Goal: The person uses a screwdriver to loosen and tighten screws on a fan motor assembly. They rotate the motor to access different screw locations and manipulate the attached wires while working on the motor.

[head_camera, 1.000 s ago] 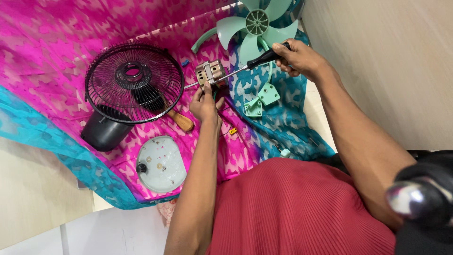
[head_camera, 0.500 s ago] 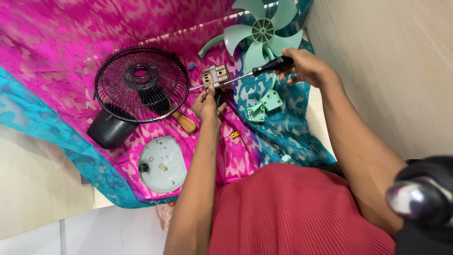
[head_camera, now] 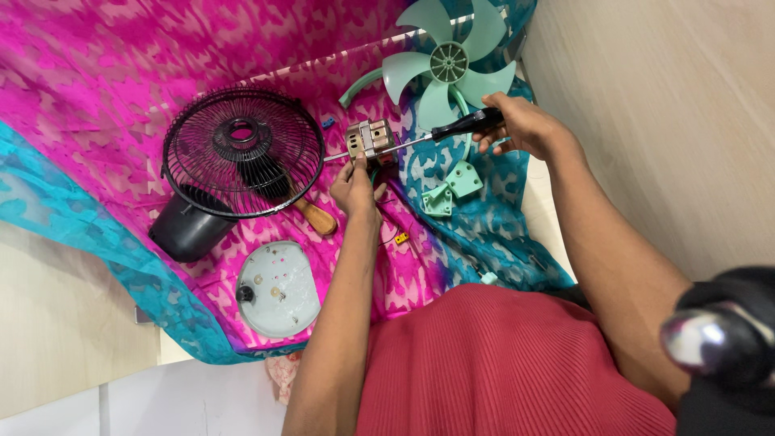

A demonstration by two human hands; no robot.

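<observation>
Left hand (head_camera: 355, 187): we grip the motor (head_camera: 370, 142) from below.
Right hand (head_camera: 517, 123): holds the screwdriver (head_camera: 436, 133) — lying crosswise, tip at the motor.

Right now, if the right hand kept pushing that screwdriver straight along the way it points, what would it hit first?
The right hand aims the screwdriver at the small motor held by the left hand; beyond it probably lies the black fan grille.

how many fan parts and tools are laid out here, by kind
black fan grille: 1
mint green fan blade: 1
fan motor in the left hand: 1
black-handled screwdriver in the right hand: 1
wooden-handled tool: 1
round pale cover plate: 1
black housing: 1
mint green brackets: 2
total: 9
</observation>
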